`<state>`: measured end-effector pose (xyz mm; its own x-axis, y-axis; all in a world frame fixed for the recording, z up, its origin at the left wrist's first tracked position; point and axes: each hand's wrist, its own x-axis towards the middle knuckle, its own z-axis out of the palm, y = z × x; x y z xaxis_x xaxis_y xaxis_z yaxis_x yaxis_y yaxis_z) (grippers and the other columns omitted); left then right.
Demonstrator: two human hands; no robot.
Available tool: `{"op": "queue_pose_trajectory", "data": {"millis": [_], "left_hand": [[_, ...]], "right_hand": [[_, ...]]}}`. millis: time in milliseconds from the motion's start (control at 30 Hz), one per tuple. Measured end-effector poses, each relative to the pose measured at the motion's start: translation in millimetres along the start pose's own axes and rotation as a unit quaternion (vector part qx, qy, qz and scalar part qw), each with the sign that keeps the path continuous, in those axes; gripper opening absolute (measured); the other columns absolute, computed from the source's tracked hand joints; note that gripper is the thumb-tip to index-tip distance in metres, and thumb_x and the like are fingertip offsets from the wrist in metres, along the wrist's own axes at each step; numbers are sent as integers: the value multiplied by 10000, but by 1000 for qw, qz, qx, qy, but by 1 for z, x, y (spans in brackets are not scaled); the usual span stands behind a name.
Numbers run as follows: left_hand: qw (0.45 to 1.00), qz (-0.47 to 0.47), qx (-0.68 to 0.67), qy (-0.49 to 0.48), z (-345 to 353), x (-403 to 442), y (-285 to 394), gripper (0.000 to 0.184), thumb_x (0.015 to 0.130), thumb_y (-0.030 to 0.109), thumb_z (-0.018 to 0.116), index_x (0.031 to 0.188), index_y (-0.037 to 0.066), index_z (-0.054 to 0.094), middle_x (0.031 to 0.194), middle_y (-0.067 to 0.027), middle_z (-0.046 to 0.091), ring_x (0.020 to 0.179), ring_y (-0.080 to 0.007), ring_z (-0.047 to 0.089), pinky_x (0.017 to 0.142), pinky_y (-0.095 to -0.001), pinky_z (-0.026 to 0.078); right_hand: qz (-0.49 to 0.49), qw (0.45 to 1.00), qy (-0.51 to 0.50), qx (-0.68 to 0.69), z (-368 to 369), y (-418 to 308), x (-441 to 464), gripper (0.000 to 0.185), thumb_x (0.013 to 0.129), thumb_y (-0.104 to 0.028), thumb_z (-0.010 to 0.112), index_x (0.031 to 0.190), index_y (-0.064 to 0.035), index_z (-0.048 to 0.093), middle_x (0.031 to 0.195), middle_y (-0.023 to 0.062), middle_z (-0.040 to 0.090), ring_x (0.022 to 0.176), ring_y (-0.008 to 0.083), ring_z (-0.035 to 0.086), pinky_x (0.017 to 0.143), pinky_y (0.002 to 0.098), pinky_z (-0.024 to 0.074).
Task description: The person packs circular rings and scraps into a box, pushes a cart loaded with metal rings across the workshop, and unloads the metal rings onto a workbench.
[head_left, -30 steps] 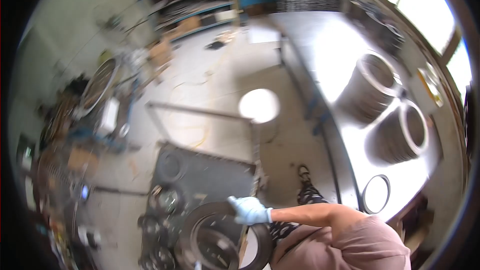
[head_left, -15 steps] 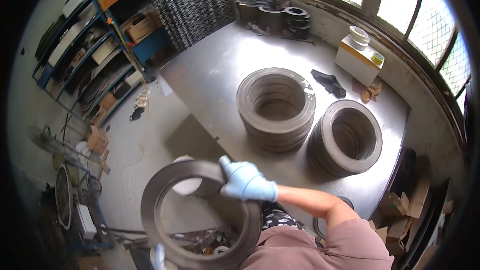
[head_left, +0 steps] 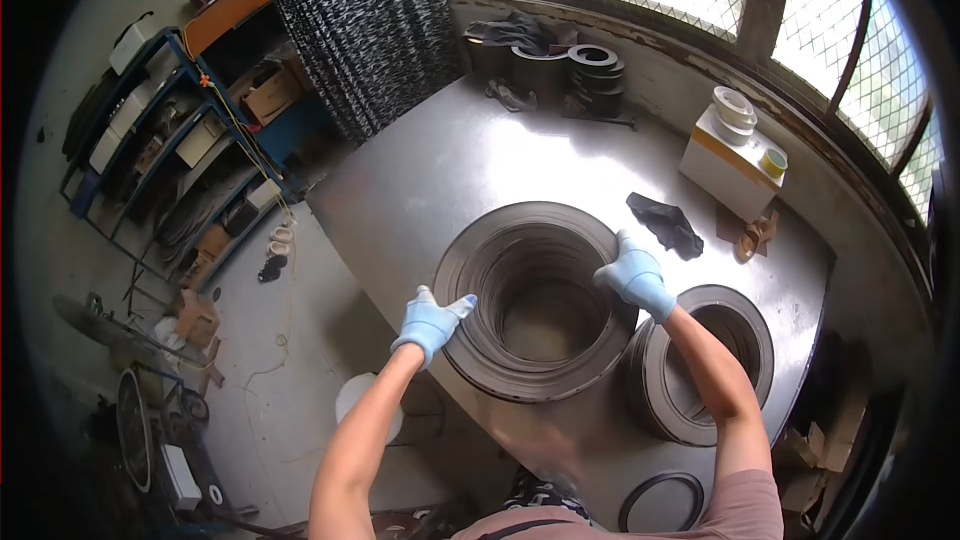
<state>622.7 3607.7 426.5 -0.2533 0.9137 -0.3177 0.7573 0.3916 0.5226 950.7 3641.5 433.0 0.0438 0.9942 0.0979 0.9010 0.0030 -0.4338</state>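
Observation:
A large grey-brown flat ring [head_left: 540, 387] sits at the top of the left stack of rings, level or nearly so. My left hand [head_left: 430, 324], in a light blue glove, grips its left edge, the thumb lying over the rim. On the opposite side my right hand [head_left: 637, 277], gloved alike, is wrapped over the rim, fingers outside and thumb toward the hole. Lower rings of this stack show mostly through the opening. A second stack of similar rings [head_left: 648, 390] stands to the right, partly behind my right forearm.
The metal table [head_left: 400, 170] also carries a black cloth [head_left: 665, 225], a white box [head_left: 725, 165] with tape rolls, and dark rings [head_left: 597, 80] by the window. A thin black ring [head_left: 665, 477] lies near my body. A round white stool [head_left: 355, 402] stands below the table's left edge.
The ring has moved from beside the table up and right onto the left stack. My left hand, earlier low at its edge, is now fully visible; my right hand has moved right with it.

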Motion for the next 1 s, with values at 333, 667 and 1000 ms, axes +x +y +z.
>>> {"op": "queue_pose_trajectory", "data": {"millis": [333,667,1000], "left_hand": [[996,62,-56,-33,-65,-19,44,482,954,465,564,926,-15,576,610,-113,631,477,-177,638,432,-295,500],[930,-186,-247,-201,-1,-293,-181,518,952,526,512,956,17,612,672,-120,680,517,-208,652,516,-345,518],[691,-519,-429,262,282,-622,-450,527,857,563,608,1047,72,626,929,-127,680,955,-255,641,895,-369,469]], "right_hand": [[-13,997,-58,56,27,31,31,637,564,-310,772,1046,46,559,926,274,638,923,426,630,819,458,498],[-131,944,95,-288,-139,-121,23,263,932,-192,650,1086,22,661,1001,94,714,842,262,684,753,404,548],[-446,684,-542,198,117,-351,-299,358,907,-70,542,1261,-16,549,1012,60,646,842,137,616,751,247,497]]}}
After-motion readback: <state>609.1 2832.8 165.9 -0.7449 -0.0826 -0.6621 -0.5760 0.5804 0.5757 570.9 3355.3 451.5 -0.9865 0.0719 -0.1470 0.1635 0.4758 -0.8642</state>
